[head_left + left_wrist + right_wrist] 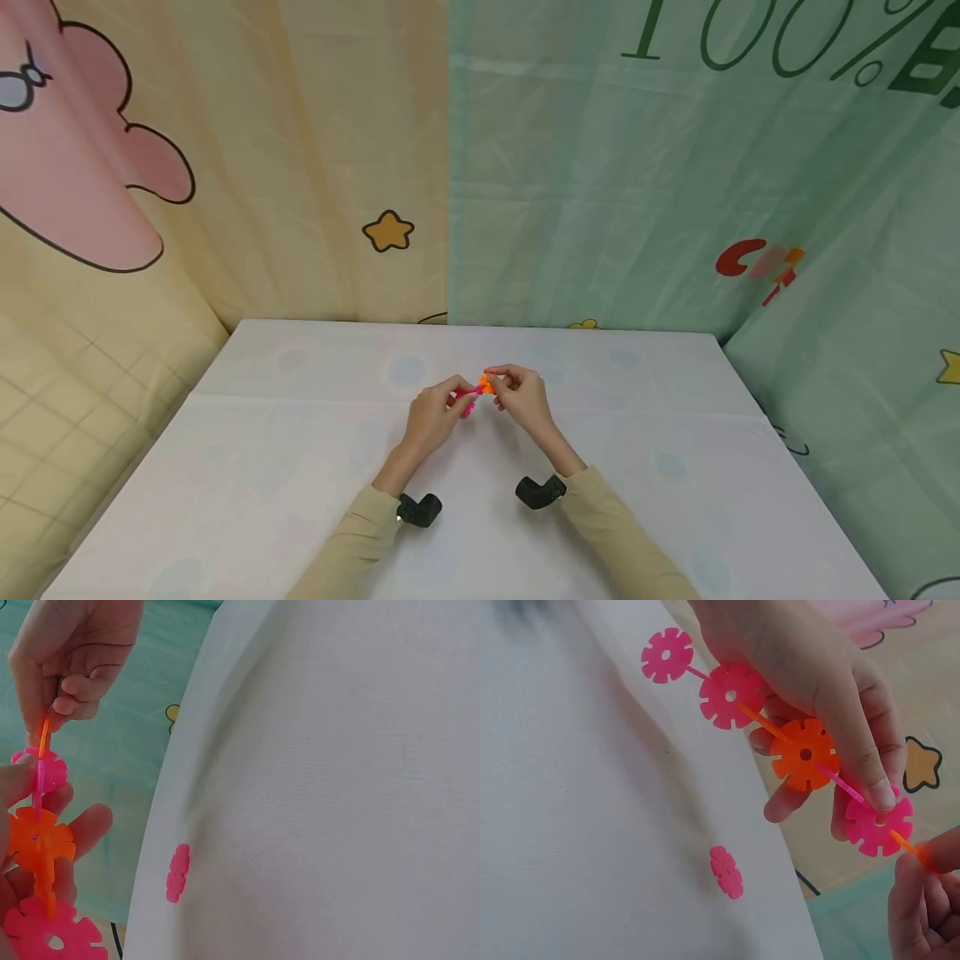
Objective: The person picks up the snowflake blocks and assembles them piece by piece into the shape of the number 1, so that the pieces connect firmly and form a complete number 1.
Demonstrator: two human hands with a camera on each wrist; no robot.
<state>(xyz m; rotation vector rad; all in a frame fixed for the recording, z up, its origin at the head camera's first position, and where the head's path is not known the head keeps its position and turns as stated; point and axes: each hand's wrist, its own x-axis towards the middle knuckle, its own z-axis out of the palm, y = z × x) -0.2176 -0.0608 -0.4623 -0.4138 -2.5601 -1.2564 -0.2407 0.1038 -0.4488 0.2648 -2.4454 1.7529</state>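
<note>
Both hands meet above the middle of the table (300,467), joined by a chain of snowflake discs (804,754), pink and orange, slotted edge to edge. The left hand (433,419) grips the chain along its length, fingers curled round it; the right hand (521,398) pinches the orange disc at the far end (43,736). The chain's long axis runs from one hand across to the other (so neither is nearer). One loose pink disc (178,872) lies flat on the white tablecloth, apart from both hands. Cartoon-printed cloth hangs behind.

white table (300,467), cartoon-print cloth walls (600,208)
</note>
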